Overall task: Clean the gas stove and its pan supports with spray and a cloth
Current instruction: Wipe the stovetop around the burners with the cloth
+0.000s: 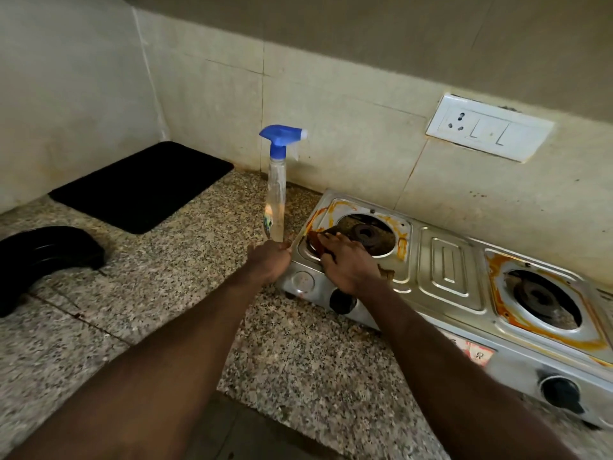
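**Wiping begun at the left burner, most of the stove yet to do**

The right hand point(348, 265) lies flat, fingers spread, pressing a brown cloth point(386, 273) onto the stove point(447, 270) at the near edge of the left burner point(366, 234). The left hand point(270, 260) is curled round the foot of the bottle point(276, 194), which stands upright just beside the stove's left end, nozzle toward the wall.

Judging by the surface, the work is at an early stage. Orange stains ring the left burner's opening along its far and right edges, and a heavier orange band frames the right burner point(540, 298), which looks untouched. The ribbed middle panel looks fairly bright.

Both burners are bare. A dark curved stack point(49, 254) lies on the counter point(199, 260) well to the left; it is probably the pan supports, lifted off and waiting. Whether they are cleaned cannot be told.

Left to do, it seems: finish the left ring, clean the right one, then the supports
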